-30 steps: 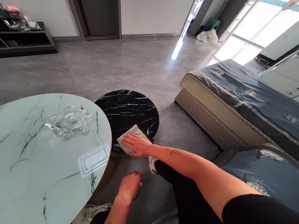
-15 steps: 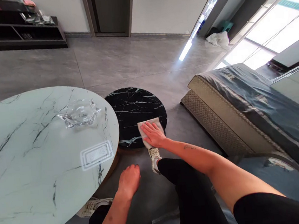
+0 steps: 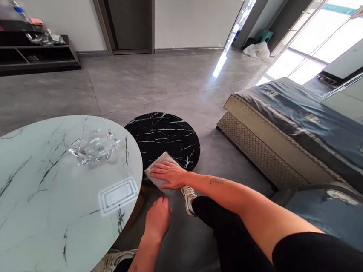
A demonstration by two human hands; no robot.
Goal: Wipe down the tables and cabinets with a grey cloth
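Note:
My right hand (image 3: 170, 174) lies flat, fingers stretched out, on a folded beige cloth (image 3: 164, 157). It presses the cloth against the near edge of a round black marble-patterned table (image 3: 165, 131). Closer to me, my left hand (image 3: 159, 217) hangs over the floor in a loose fist, and no object shows in it. Beside the black table, overlapping its left side, is a larger round white marble-patterned table (image 3: 25, 219). On the white top stand a clear star-shaped glass dish (image 3: 94, 146) and, near its right edge, a rectangular outlined mark (image 3: 119, 196).
A sofa or bed-like piece with a dark cover (image 3: 283, 122) stands to the right. A dark low cabinet (image 3: 22, 53) holding several items runs along the far wall, left of a door (image 3: 130, 19). My shoes (image 3: 189, 199) are on the grey floor beneath me.
My right hand has slid the cloth leftward and slightly nearer along the black table, to its near-left edge. The cloth has turned. My left hand stays closed, almost in place. The view tilts up slightly.

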